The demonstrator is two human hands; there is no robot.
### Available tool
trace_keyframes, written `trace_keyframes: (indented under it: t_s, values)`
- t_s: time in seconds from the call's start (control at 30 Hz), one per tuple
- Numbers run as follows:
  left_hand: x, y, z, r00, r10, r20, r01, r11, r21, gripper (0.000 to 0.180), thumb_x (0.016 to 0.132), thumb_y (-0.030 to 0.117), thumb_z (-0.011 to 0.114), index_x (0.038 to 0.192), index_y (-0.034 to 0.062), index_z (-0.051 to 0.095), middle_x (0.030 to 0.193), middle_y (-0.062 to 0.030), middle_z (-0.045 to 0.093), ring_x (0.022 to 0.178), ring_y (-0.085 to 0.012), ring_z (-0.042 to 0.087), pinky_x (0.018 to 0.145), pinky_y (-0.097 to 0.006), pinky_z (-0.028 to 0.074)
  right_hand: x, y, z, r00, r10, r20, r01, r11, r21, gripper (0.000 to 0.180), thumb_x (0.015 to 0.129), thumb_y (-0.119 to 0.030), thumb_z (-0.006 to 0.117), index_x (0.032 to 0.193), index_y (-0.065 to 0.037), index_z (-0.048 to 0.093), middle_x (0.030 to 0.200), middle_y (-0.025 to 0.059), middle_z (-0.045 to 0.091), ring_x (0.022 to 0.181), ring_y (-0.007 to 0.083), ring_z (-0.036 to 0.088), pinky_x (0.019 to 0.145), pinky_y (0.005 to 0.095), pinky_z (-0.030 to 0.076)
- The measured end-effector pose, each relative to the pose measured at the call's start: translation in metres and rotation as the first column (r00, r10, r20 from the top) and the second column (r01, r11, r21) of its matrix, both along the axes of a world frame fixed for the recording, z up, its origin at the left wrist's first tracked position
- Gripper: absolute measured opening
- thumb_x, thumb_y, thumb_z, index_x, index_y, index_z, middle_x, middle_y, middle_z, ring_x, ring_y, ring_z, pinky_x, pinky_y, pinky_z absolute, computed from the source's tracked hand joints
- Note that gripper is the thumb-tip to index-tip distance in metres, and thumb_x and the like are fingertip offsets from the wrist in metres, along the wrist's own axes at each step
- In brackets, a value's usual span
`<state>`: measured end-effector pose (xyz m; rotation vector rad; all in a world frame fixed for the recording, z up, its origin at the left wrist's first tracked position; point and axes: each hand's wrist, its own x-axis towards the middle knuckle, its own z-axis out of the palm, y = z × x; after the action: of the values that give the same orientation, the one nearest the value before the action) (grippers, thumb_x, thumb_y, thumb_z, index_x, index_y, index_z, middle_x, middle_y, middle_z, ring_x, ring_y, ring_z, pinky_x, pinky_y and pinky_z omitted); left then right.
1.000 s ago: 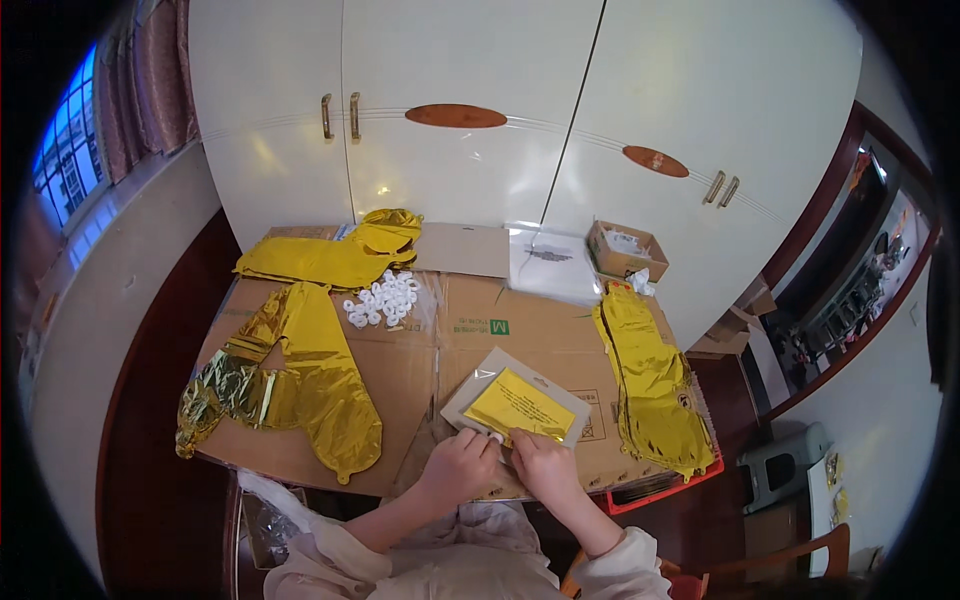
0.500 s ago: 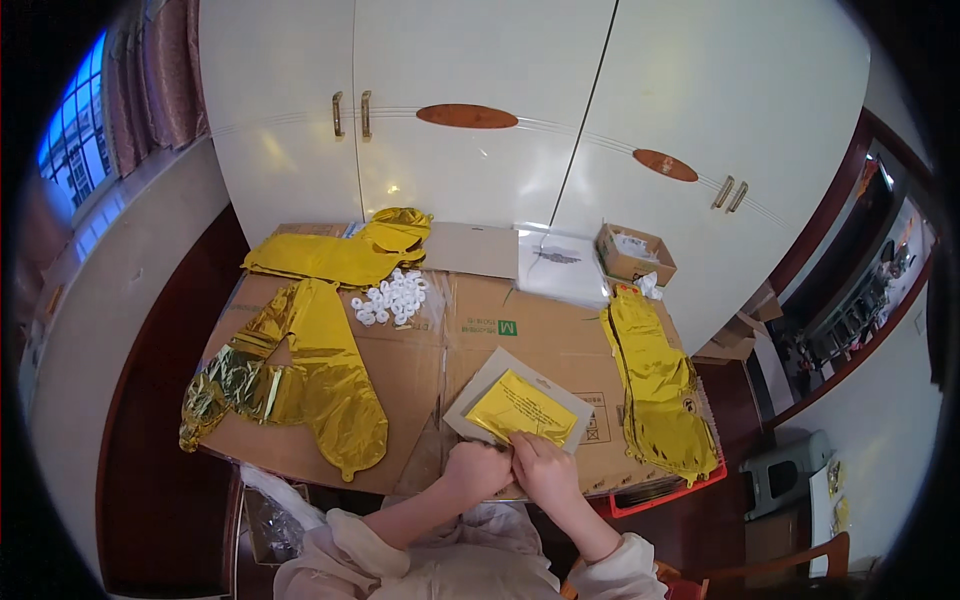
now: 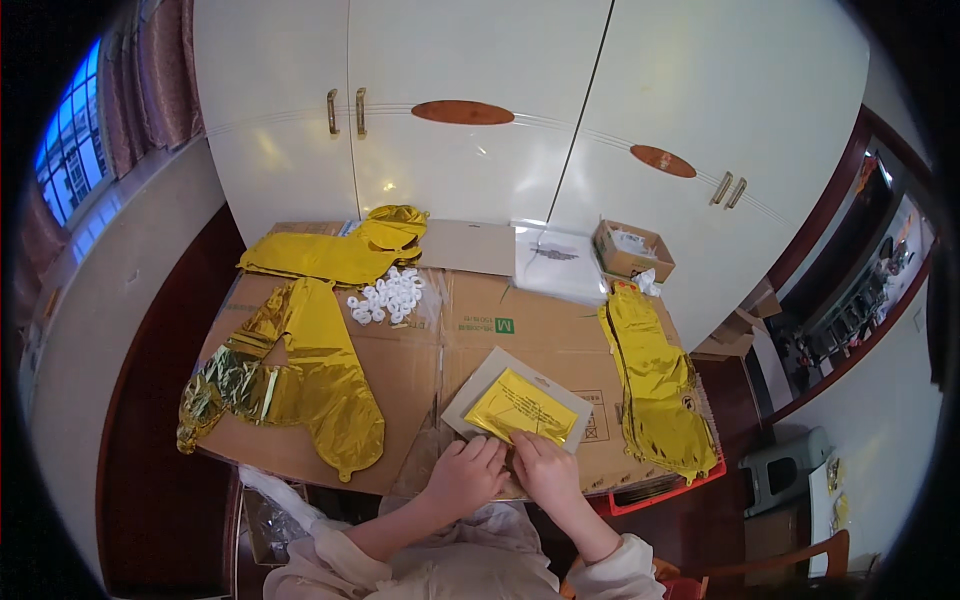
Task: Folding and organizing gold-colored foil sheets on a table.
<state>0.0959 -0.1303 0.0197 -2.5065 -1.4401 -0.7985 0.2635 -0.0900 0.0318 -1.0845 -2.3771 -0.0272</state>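
Note:
A folded gold foil balloon [image 3: 520,402] with dark print lies on a grey card [image 3: 462,408] near the table's front edge. My right hand [image 3: 545,468] is closed on the foil's near edge, thumb tucked toward the middle. Beside it, my left hand [image 3: 468,474] has bent fingers pressed together at the near left corner of the foil and card. What lies under its fingertips is hidden. Left of the hands are a flat gold foil balloon [image 3: 340,395] and a pile of white rings or ribbon rolls [image 3: 388,296].
More gold foil balloons [image 3: 320,258] lie at the back left, and a stack [image 3: 650,380] runs along the right edge. A clear plastic sheet or bag [image 3: 560,262] and a small carton [image 3: 635,248] stand before the white cupboard [image 3: 460,170]. Cardboard [image 3: 400,350] covers the table.
My left hand has turned from a fist to bent fingers reaching over the card's near edge. My right hand and the foil have barely moved.

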Motion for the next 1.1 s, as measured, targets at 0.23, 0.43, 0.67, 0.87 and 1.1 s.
trace_keyframes:
  t_s: [0.23, 0.43, 0.67, 0.87, 1.1]
  values:
    - [0.009, 0.006, -0.019, 1.0, -0.03, -0.008, 0.03, 0.997, -0.073, 0.05, 0.077, 0.038, 0.066, 0.105, -0.0035, 0.064, 0.106, -0.0152, 0.062, 0.108, -0.0285, 0.054, 0.101, -0.043, 0.035, -0.003, -0.003, 0.0, 1.0, 0.001, 0.011, -0.001, 1.0, -0.012, 0.028, 0.077, -0.011, 0.065, 0.103, -0.001, 0.064, 0.098, 0.0124, 0.068, 0.087, 0.0228, 0.068, 0.073, 0.0323, 0.055]
    - [0.012, 0.014, -0.027, 0.999, 0.052, 0.001, -0.051, 0.993, -0.102, 0.059, 0.079, 0.048, 0.061, 0.105, -0.0045, 0.064, 0.105, -0.0178, 0.062, 0.108, -0.0303, 0.055, 0.105, -0.052, 0.028, -0.004, -0.006, -0.003, 1.0, 0.018, 0.005, -0.018, 0.999, 0.028, 0.028, 0.077, -0.012, 0.066, 0.103, -0.001, 0.064, 0.099, 0.0111, 0.069, 0.091, 0.0222, 0.068, 0.075, 0.0327, 0.055]
    - [0.008, 0.003, -0.025, 0.986, 0.103, -0.129, -0.126, 0.976, -0.18, 0.054, 0.08, 0.046, 0.06, 0.108, -0.0003, 0.065, 0.107, -0.0157, 0.062, 0.111, -0.0305, 0.054, 0.105, -0.054, 0.029, -0.004, -0.007, -0.008, 0.999, 0.037, 0.021, -0.038, 0.998, 0.048, 0.028, 0.076, -0.013, 0.066, 0.102, -0.002, 0.064, 0.101, 0.0106, 0.068, 0.094, 0.0221, 0.067, 0.077, 0.0319, 0.055]
    - [-0.008, -0.033, -0.009, 0.994, 0.098, -0.054, -0.104, 0.988, -0.111, 0.038, 0.081, 0.03, 0.063, 0.107, 0.0016, 0.062, 0.113, -0.0161, 0.062, 0.115, -0.0294, 0.055, 0.102, -0.05, 0.037, -0.007, -0.013, 0.008, 0.998, 0.054, -0.02, -0.054, 0.998, -0.011, 0.028, 0.081, -0.02, 0.065, 0.101, -0.002, 0.064, 0.1, 0.0112, 0.068, 0.1, 0.0266, 0.064, 0.088, 0.0387, 0.051]
    - [-0.027, -0.032, 0.023, 0.983, 0.151, 0.108, -0.139, 0.984, -0.111, 0.023, 0.08, 0.013, 0.063, 0.101, 0.0048, 0.064, 0.101, -0.0107, 0.066, 0.101, -0.0261, 0.063, 0.094, -0.044, 0.045, -0.027, 0.042, -0.003, 0.996, -0.069, 0.053, 0.077, 0.983, -0.166, 0.048, 0.094, -0.032, 0.048, 0.13, -0.001, 0.049, 0.135, 0.0212, 0.048, 0.129, 0.0398, 0.04, 0.108, 0.0521, 0.029]
